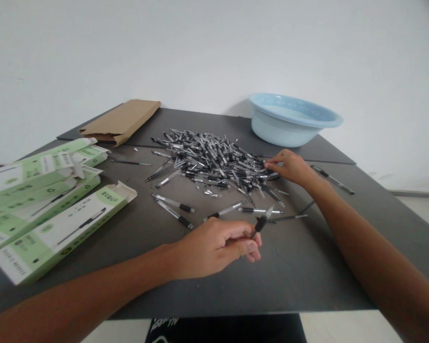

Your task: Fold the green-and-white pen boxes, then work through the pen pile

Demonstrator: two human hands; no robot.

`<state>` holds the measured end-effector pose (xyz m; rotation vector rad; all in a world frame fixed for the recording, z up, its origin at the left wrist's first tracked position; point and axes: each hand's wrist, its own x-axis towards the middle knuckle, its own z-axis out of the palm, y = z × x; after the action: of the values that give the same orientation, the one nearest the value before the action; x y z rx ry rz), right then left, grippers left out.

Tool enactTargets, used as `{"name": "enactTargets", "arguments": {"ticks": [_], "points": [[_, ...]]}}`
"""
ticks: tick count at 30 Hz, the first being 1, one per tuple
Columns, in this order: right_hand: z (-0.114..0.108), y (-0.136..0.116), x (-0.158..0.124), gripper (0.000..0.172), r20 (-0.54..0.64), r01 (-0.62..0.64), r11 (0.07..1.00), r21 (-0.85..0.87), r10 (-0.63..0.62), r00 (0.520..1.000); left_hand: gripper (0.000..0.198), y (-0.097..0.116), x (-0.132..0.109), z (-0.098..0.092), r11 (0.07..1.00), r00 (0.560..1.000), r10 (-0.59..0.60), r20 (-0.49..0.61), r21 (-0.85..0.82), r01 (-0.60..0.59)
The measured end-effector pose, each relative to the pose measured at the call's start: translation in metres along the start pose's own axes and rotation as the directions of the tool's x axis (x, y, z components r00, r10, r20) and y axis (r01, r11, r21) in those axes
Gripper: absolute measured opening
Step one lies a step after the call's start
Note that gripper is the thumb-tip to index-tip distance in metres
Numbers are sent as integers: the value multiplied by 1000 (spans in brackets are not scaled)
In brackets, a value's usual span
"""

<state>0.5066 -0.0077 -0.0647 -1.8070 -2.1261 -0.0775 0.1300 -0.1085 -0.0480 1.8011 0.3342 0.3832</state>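
Observation:
Between the thumb and fingers of my left hand (214, 247) is a pen (261, 223) with a black grip, its pointed end tilted up and to the right. My right hand (289, 166) reaches to the right edge of a large pile of pens and pen parts (214, 157). Its fingers are pinched together there, and whatever they hold is too small or hidden to make out. Several loose pens lie in front of the pile, among them a clear pen with a black grip (173, 202) and another pen (260, 210) just beyond my left hand.
Green and white pen boxes (66, 228) are stacked at the left. A brown paper bag (123, 119) lies at the back left, and a light blue basin (286, 126) stands at the back right. One pen (332, 180) rests beyond my right forearm. A white wall rises behind the table.

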Motion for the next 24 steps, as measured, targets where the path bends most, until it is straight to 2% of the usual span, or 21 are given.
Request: {"name": "enactTargets", "arguments": {"ticks": [11,24], "points": [[3,3,3,31,30,38,999,-17,-37,999,18,0,0,0,1000,1000,-7,4,-11,7],[0,-8,7,25,34,30,1000,-6,-29,999,19,0,0,0,1000,1000,-26,4,-3,26]]}}
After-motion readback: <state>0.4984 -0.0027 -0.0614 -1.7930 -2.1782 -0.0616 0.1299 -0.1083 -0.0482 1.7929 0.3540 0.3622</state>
